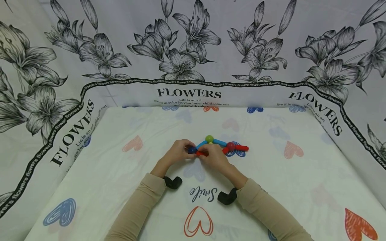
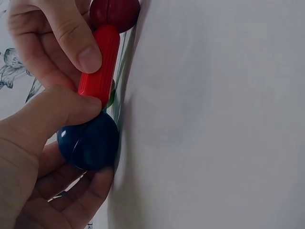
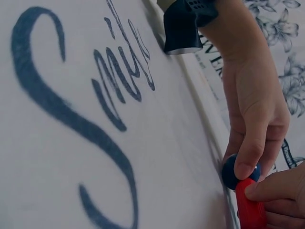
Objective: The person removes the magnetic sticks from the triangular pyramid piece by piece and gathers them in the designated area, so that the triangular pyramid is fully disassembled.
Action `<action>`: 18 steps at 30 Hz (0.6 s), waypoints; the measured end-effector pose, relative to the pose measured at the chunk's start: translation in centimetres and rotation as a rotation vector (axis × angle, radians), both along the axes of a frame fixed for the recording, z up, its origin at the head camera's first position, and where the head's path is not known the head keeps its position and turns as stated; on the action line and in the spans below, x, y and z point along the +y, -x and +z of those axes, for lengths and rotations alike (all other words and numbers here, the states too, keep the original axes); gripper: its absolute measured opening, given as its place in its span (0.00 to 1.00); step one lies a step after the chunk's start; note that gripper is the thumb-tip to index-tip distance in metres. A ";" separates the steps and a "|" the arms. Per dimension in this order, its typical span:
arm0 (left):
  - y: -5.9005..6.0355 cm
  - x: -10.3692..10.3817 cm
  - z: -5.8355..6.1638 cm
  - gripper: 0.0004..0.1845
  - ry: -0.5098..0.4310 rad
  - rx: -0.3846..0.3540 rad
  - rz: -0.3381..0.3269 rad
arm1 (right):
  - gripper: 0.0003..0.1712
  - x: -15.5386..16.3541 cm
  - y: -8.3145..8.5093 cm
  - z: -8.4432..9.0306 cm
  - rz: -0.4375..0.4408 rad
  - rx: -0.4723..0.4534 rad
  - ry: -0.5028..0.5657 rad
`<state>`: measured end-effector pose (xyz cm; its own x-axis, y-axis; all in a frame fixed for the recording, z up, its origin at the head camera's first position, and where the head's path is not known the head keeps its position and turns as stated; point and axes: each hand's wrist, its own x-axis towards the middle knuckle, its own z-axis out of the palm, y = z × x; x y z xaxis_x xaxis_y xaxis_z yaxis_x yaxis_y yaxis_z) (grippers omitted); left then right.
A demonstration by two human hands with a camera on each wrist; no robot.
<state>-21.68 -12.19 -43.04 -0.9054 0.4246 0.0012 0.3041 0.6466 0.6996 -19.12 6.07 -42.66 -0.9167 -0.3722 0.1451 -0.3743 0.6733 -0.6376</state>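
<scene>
A small toy chain of sticks and balls lies mid-table: a green ball [image 1: 209, 138] at the top, light blue sticks [image 1: 219, 142] sloping down either side, and a red ball [image 1: 230, 146] with a red stick [image 1: 242, 147] at the right. My left hand [image 1: 187, 150] pinches a dark blue ball [image 1: 191, 150] [image 2: 88, 143] at the chain's left end. My right hand [image 1: 206, 154] pinches a short red stick [image 1: 201, 153] [image 2: 98, 67] whose end meets that blue ball [image 3: 233, 171]. The stick's far end touches a dark red ball [image 2: 114, 12].
The table is covered by a white cloth [image 1: 271, 180] printed with hearts and the word "Smile" [image 1: 202, 194]. Flower-print fabric [image 1: 193, 50] walls the back and both sides. Black wrist cameras [image 1: 173, 182] sit under both sleeves.
</scene>
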 end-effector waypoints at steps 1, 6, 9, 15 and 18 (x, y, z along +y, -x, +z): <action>0.0 0.0 0.0 0.17 0.004 0.001 -0.003 | 0.10 0.0 0.0 0.0 0.002 0.002 0.000; 0.1 -0.1 -0.1 0.18 0.015 0.017 -0.009 | 0.09 -0.1 0.0 0.0 0.003 0.001 0.004; 0.0 -0.1 0.0 0.17 0.013 0.021 -0.009 | 0.10 -0.1 0.0 0.0 0.002 -0.008 0.005; -0.1 -0.1 -0.2 0.18 0.012 0.033 -0.015 | 0.11 -0.1 0.0 -0.1 0.003 -0.029 -0.003; 0.0 -0.1 -0.2 0.18 0.008 0.050 -0.025 | 0.11 -0.2 0.0 -0.1 0.002 -0.032 -0.005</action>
